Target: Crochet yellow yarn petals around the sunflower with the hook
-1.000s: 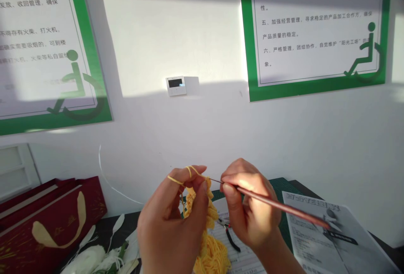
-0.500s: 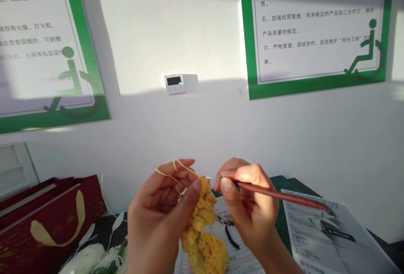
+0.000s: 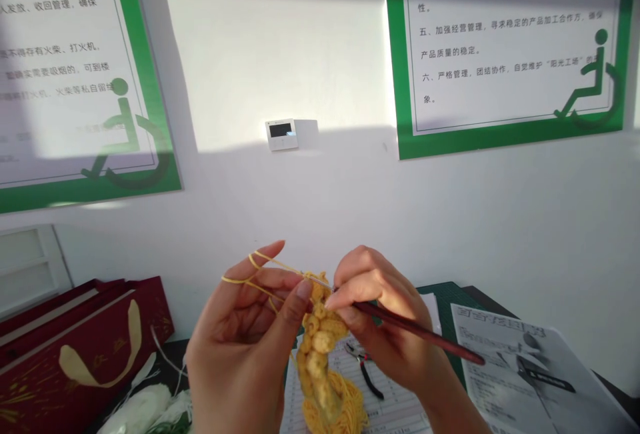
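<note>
My left hand [image 3: 250, 334] pinches the top of a bumpy yellow crochet piece [image 3: 320, 341] between thumb and fingers. Yellow yarn [image 3: 240, 281] loops round its raised index finger and runs across to the stitches. In my right hand [image 3: 385, 314] is a crochet hook [image 3: 425, 334] with a dark reddish-brown handle. Its thin metal shaft reaches left into the upper edge of the piece; the very tip is hard to make out among the stitches. The piece hangs down in front of a ball of yellow yarn [image 3: 347, 404] on the papers.
Black-handled pliers [image 3: 370, 377] lie on a printed sheet [image 3: 395, 414]. To the right, another printed page [image 3: 500, 367] rests partly on a green cutting mat [image 3: 445, 291]. At left are a dark red gift bag [image 3: 100, 354] and white yarn [image 3: 140, 411]. A wall stands behind.
My right hand has moved left, close against the crochet piece, and the hook's handle tilts down more steeply. My left index finger is raised further, with its yarn stretched. The view has shifted slightly.
</note>
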`<state>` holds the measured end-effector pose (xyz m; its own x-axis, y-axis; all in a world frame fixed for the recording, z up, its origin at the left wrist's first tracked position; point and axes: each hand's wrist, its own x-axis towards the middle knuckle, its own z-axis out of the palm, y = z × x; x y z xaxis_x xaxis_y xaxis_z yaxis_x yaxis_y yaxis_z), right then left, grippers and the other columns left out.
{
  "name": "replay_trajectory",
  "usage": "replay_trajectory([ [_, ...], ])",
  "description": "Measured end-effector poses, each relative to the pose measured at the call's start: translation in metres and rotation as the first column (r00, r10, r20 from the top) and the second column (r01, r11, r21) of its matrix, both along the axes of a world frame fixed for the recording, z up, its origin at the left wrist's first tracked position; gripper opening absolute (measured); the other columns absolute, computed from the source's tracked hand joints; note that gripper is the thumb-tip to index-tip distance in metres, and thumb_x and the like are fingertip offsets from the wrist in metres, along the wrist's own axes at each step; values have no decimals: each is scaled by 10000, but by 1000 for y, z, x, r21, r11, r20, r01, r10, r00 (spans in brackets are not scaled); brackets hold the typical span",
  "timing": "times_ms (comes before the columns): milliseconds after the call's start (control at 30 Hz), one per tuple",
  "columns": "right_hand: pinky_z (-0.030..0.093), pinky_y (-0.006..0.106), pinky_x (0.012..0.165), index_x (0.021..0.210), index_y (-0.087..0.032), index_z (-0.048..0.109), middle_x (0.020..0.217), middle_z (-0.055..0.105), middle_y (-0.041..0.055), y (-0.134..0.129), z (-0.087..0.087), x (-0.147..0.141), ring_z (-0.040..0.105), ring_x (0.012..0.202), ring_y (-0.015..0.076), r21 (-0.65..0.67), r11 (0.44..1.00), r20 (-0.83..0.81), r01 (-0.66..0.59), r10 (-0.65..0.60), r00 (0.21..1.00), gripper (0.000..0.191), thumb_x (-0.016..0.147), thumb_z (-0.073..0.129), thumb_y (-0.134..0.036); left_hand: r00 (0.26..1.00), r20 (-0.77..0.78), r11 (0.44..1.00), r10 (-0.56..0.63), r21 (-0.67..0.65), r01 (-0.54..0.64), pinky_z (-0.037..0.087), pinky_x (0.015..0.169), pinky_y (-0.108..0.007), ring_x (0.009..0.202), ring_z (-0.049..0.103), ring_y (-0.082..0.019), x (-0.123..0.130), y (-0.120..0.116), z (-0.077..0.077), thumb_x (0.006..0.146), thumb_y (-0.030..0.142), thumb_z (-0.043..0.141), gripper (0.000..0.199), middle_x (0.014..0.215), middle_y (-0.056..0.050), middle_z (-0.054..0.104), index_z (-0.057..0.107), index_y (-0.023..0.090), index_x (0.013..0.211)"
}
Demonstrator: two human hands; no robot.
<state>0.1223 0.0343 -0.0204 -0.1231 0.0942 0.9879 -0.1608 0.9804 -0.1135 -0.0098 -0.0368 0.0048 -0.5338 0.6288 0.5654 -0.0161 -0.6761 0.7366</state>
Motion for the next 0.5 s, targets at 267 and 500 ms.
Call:
replay_trajectory([
  [267, 546, 365, 743, 1007, -249, 746, 924, 646, 40, 3, 1, 1, 645, 869, 186, 87, 996, -21, -5, 7, 1000, 258, 1063, 495, -228, 991, 2, 989, -131, -69, 131, 555, 536, -163, 586, 654, -105, -7, 1, 5, 677, 203, 942, 525, 739, 44, 729, 778, 278, 1171],
  [500, 490, 356, 711, 986, -212, 683, 855, 633, 40, -3, -5, 2, 600, 817, 191, -54, 999, -60, -1, -2, 998, 201, 1057, 503, -265, 968, -210, 990, 140, 22, -138, 595, 760, -240, 838, 728, -173, -2, 0, -5, 734, 187, 893, 199, 960, -2, 796, 809, 271, 894],
])
